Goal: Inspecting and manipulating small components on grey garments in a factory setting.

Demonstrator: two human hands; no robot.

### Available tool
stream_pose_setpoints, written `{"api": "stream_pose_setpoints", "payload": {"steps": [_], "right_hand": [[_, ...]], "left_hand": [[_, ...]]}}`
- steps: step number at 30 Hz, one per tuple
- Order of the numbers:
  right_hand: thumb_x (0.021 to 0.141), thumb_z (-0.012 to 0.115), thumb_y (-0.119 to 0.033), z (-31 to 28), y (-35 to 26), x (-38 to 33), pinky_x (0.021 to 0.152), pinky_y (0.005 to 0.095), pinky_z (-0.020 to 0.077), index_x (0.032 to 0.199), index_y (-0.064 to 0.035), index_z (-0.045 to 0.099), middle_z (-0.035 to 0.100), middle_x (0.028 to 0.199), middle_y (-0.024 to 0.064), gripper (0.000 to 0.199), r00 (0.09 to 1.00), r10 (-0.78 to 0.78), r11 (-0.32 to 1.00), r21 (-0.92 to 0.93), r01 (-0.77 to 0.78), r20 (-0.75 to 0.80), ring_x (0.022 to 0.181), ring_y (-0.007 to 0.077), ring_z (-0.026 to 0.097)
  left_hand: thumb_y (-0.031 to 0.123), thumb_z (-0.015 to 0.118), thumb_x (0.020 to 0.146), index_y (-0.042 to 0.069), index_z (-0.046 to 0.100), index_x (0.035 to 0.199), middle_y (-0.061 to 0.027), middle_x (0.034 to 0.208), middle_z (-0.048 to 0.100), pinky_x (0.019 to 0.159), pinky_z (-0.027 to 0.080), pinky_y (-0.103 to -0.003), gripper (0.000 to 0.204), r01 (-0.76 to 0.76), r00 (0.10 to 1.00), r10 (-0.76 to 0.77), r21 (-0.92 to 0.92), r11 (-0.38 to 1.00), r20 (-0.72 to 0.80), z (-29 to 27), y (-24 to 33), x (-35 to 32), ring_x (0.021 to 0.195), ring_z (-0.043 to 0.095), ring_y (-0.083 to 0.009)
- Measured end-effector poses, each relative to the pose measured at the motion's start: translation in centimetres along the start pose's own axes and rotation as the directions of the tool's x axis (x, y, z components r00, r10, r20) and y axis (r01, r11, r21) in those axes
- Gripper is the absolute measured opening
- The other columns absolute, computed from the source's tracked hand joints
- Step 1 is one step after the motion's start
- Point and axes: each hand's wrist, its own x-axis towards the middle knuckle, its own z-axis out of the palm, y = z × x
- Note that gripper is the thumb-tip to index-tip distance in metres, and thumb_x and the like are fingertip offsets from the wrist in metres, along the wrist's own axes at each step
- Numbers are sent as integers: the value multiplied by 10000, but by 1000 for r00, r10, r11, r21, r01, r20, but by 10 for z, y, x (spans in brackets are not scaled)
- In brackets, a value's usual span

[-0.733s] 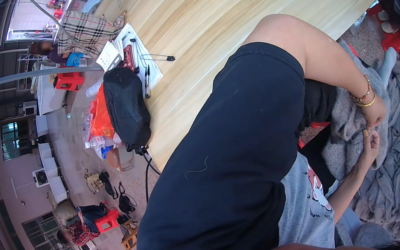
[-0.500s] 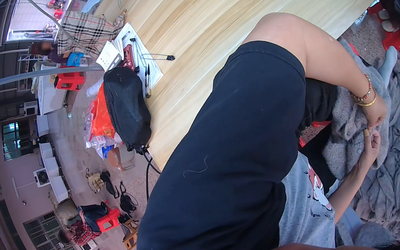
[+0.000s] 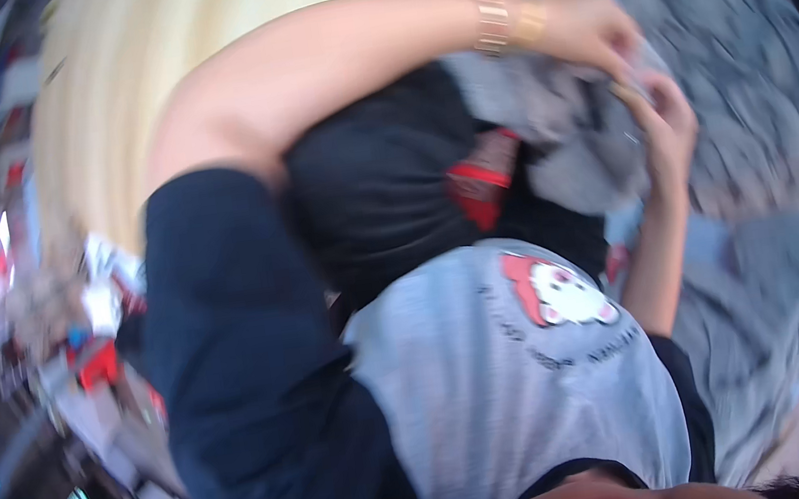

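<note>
Grey plush fabric (image 3: 575,125) lies bunched over my lap. My left hand (image 3: 593,30), with a bracelet and a gold-coloured band at the wrist, reaches across from the left with its fingers closed on the fabric's edge. Close below it, my right hand (image 3: 670,121) has its fingers curled in a pinch, tips nearly meeting the left ones. A tan band, perhaps a thimble or tape, shows on a right finger. Whatever small thing the right fingers hold is too blurred to make out.
More grey plush fabric (image 3: 732,95) is heaped on the right. A pale wooden table (image 3: 107,96) stands at the upper left. Something red (image 3: 480,188) shows between my dark-clothed legs. A blurred room with red stools (image 3: 97,365) lies at the far left.
The view has swung, bringing my shirt and lap toward the middle and the table to the left. Both hands remain close together at the fabric.
</note>
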Motion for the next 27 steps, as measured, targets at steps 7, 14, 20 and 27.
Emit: {"api": "stream_pose_setpoints", "payload": {"steps": [7, 14, 20, 27], "right_hand": [[779, 665, 54, -5, -7, -6, 695, 186, 463, 969, 4, 613, 624, 928, 9, 203, 969, -247, 928, -285, 239, 8, 820, 52, 585], [744, 685, 54, 4, -21, -7, 678, 196, 459, 978, 4, 634, 627, 893, 20, 245, 939, -340, 887, -347, 303, -50, 791, 74, 591], [692, 718, 23, 1, -29, -3, 632, 224, 447, 978, -20, 678, 633, 851, 36, 293, 866, -498, 759, -467, 454, 32, 749, 109, 584], [684, 720, 21, 5, -29, -6, 604, 234, 449, 912, -26, 683, 624, 804, 47, 236, 862, -500, 766, -504, 400, -76, 699, 128, 579]], "left_hand": [[139, 692, 807, 20, 621, 876, 6, 680, 562, 541, 410, -238, 155, 126, 991, -117, -134, 983, 72, -14, 43, -9, 618, 496, -70], [138, 690, 821, 28, 614, 892, 10, 650, 527, 523, 389, -222, 151, 76, 997, -76, -84, 994, 4, -13, 43, -7, 586, 473, -56], [140, 678, 830, 35, 620, 898, -30, 672, 557, 536, 416, -244, 138, 63, 998, -63, -6, 998, -28, -14, 47, -6, 591, 514, -88], [160, 653, 825, 64, 605, 879, -81, 772, 606, 610, 476, -343, 120, -226, 962, 266, 370, 901, -59, -13, 46, -5, 706, 611, -246]]}}
